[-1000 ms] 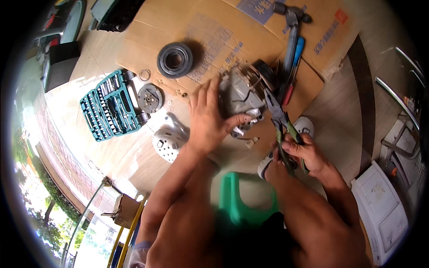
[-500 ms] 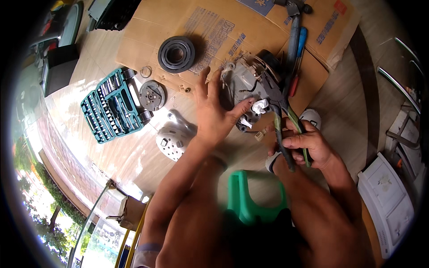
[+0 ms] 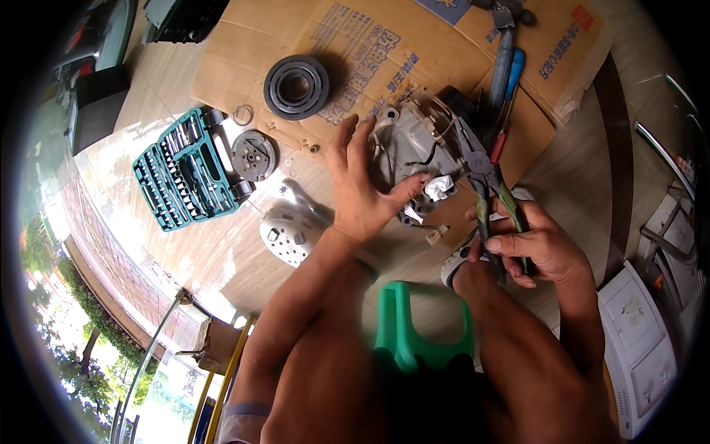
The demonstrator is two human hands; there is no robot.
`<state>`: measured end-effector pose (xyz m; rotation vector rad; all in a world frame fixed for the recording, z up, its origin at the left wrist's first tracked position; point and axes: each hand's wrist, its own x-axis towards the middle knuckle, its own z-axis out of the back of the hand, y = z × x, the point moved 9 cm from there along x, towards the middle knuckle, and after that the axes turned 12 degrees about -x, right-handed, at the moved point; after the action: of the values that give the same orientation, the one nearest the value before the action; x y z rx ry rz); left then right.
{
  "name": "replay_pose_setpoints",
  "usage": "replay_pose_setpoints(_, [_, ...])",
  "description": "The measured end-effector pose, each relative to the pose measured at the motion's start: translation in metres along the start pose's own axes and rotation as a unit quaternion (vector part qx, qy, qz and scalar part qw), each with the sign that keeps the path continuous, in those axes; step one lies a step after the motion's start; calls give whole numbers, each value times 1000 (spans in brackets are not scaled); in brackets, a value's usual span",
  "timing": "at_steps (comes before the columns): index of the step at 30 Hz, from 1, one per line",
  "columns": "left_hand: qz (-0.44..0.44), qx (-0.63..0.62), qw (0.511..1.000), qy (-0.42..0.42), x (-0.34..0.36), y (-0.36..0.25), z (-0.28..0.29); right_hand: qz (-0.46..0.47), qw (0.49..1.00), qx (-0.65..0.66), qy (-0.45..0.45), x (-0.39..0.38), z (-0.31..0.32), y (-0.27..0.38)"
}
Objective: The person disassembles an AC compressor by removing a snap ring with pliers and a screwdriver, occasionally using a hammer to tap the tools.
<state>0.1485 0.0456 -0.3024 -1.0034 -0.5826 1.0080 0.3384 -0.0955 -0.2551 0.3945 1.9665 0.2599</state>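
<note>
A grey cast-metal machine part point(image 3: 414, 140), like a compressor body with short wires and crumpled white paper point(image 3: 438, 187) at its near end, rests on cardboard. My left hand point(image 3: 364, 192) is spread along its left side, the thumb reaching over its near end. Pliers point(image 3: 481, 164) with worn green and dark handles are in my right hand point(image 3: 536, 244), fingers around the handles. Their jaws point away from me, at the part's right edge; whether they grip anything there cannot be made out. A small pale connector point(image 3: 436, 235) hangs on a wire nearby.
Flattened cardboard point(image 3: 244, 44) bears a black pulley point(image 3: 296, 87), a hammer point(image 3: 503, 66) and screwdrivers point(image 3: 510, 89). At left lie a round clutch plate point(image 3: 254, 155), rings and an opened teal socket set point(image 3: 185, 170). A green stool point(image 3: 396, 318) stands between my legs; a white cabinet point(image 3: 636, 348) is at right.
The whole view has shifted slightly, so the part, tools and hands appear a little further right. Relative to the part, both hands and the pliers stay nearly where they were.
</note>
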Motion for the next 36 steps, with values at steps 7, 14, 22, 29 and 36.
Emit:
replay_pose_setpoints(7, [16, -19, 999, -38, 0, 4, 3, 60, 881, -385, -268, -4, 48, 25])
replay_pose_setpoints(14, [8, 7, 1000, -25, 1, 2, 2, 106, 659, -624, -406, -16, 42, 47])
replay_pose_setpoints(22, [3, -8, 999, -31, 0, 1, 1, 84, 490, -712, -496, -15, 21, 54])
replay_pose_setpoints(29, [-5, -16, 999, -44, -4, -4, 1, 69, 423, -728, -535, -21, 18, 63])
replay_pose_setpoints(36, [-12, 52, 997, -51, -19, -10, -6, 75, 345, -783, -513, -21, 3, 52])
